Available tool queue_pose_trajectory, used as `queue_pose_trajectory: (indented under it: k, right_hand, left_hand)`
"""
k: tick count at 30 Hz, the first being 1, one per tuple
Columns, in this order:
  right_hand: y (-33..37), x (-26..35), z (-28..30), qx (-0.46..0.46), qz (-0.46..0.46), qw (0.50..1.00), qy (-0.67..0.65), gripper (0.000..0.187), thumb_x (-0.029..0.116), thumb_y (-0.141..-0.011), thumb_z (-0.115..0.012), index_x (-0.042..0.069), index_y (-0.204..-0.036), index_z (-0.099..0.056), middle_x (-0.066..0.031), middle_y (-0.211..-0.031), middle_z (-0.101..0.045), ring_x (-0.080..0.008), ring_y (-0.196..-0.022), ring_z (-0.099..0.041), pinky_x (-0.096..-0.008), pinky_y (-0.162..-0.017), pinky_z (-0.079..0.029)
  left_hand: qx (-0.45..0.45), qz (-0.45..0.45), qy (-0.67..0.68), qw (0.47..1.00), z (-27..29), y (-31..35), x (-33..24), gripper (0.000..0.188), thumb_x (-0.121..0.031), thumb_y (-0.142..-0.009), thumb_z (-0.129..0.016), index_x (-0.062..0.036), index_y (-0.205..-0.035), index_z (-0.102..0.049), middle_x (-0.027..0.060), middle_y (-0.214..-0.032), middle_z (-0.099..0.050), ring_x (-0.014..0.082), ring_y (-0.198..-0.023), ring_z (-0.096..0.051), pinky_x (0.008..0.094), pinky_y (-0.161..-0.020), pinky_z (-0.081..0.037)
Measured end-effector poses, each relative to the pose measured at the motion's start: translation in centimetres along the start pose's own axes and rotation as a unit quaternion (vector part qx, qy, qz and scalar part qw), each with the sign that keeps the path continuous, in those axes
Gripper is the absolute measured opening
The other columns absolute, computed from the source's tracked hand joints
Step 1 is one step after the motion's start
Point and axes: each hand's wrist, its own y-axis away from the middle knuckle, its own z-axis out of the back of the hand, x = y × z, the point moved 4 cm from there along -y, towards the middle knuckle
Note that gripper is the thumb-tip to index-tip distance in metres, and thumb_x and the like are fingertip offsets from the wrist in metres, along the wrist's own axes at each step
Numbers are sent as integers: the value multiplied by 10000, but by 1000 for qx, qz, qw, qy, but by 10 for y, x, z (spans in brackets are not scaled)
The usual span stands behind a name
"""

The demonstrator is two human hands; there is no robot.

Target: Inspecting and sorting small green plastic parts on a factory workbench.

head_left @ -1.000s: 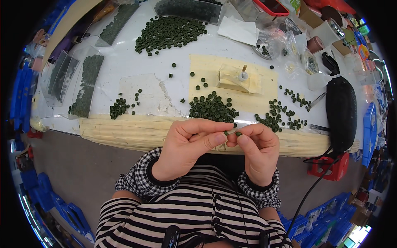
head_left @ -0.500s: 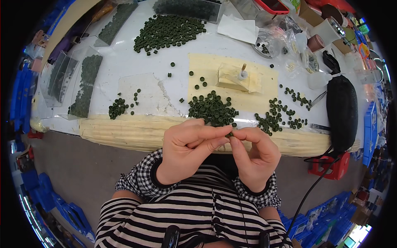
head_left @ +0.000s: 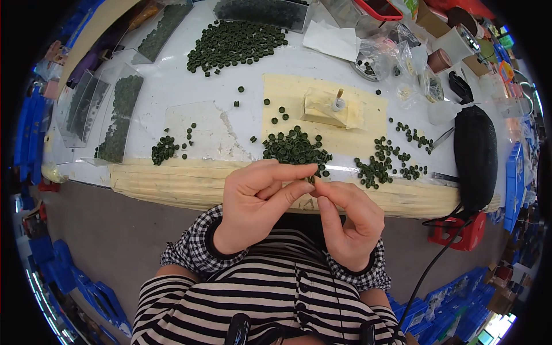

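Over the front edge of the table, my left hand (head_left: 248,201) holds a small dark green round piece (head_left: 311,179) between thumb and index finger. My right hand (head_left: 353,221) is closed in a pinch right beside it, with the index fingertip against the piece. Whether anything else is between those right fingers is hidden. Just beyond the fingertips lies a heap of the same grooved green pieces (head_left: 294,144). Another loose group (head_left: 376,171) lies to its right, and a smaller group (head_left: 165,150) to the left.
A taped block with an upright peg (head_left: 339,102) stands behind the near heap. Farther back is a large pile of green pieces (head_left: 230,46). Clear trays (head_left: 118,121) line the left side. A black sleeve-like bundle (head_left: 475,155) with a cable is at the right, near a white cloth (head_left: 330,40).
Both hands have shifted slightly left, and the left thumb and index finger have spread a little around the piece. The heaps on the table look the same.
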Motion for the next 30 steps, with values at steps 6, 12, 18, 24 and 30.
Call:
queue_pose_trajectory:
  k: [6, 12, 18, 24, 30]
  right_hand:
    - [-2, 1, 1, 6, 18, 1000, 0, 287, -83, -763, -649, -10, -1039, -679, -133, -865, -663, -193, -712, -624, -254, -628, -496]
    - [-1, -1, 2, 1, 17, 1000, -3, 302, -83, -764, -653, -7, -1056, -677, -120, -878, -656, -186, -716, -613, -248, -623, -483]
    - [-1, -4, 3, 25, 14, 999, -23, 298, -88, -767, -648, -2, -1050, -682, -117, -865, -656, -183, -726, -615, -247, -630, -483]
    - [-3, -1, 3, 27, 36, 999, 29, 286, -88, -756, -656, 1, -1025, -688, -118, -835, -652, -202, -701, -617, -256, -605, -488]
    - [-3, -2, 3, 15, 51, 998, 40, 291, -87, -757, -657, -2, -1034, -685, -120, -843, -654, -195, -697, -619, -250, -599, -486]
  left_hand:
    - [-15, -78, -41, 996, 2, 0, 5, 254, 9, -737, -743, -32, -986, -712, -50, -542, -378, 47, -496, -309, 213, -461, -234]
    - [-17, -107, -82, 991, 0, 0, -4, 249, 34, -729, -734, -43, -965, -718, -39, -549, -378, 59, -500, -315, 224, -462, -242]
    - [0, -178, -157, 971, 3, -1, -10, 259, 39, -747, -715, -47, -991, -713, 11, -552, -462, 82, -481, -396, 228, -429, -298]
    - [37, -143, -135, 980, 4, -6, -9, 229, 28, -746, -720, -46, -963, -717, 25, -561, -513, 87, -484, -422, 227, -430, -312]
    - [45, -129, -114, 984, 4, -8, -7, 218, 23, -755, -715, -45, -962, -715, 25, -569, -541, 94, -489, -430, 228, -438, -321]
